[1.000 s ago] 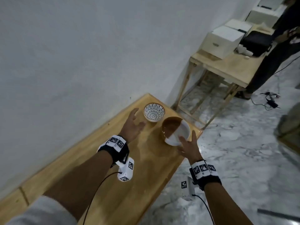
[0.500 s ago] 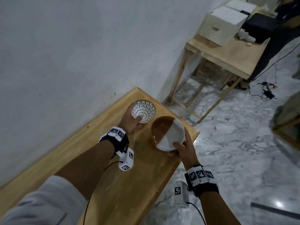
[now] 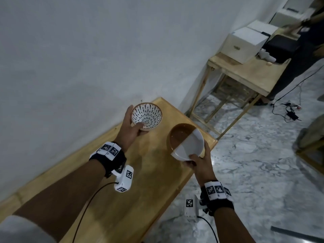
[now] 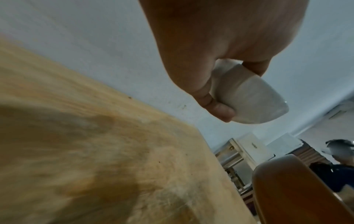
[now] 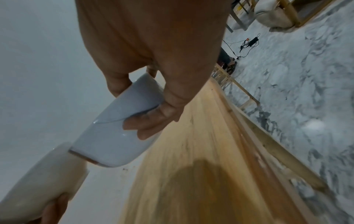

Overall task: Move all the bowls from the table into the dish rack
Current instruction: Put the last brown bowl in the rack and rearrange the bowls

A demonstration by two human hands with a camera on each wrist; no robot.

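My left hand grips a small white bowl with dark dashes by its rim, thumb inside, lifted above the wooden table. In the left wrist view the small bowl shows its white underside under my left hand. My right hand pinches the near rim of a larger brown-and-white bowl, also lifted and tilted. The right wrist view shows the larger bowl held by my right hand, with the small bowl at lower left. No dish rack is in view.
The long table runs along a white wall. Beyond its far end stands a second wooden table carrying white boxes and a dark item. A person in dark clothes stands at the far right. Cables lie on the marble floor.
Both hands closed on the bowls and lifted them off the table; a second ago the hands were open beside the bowls resting on the wood.
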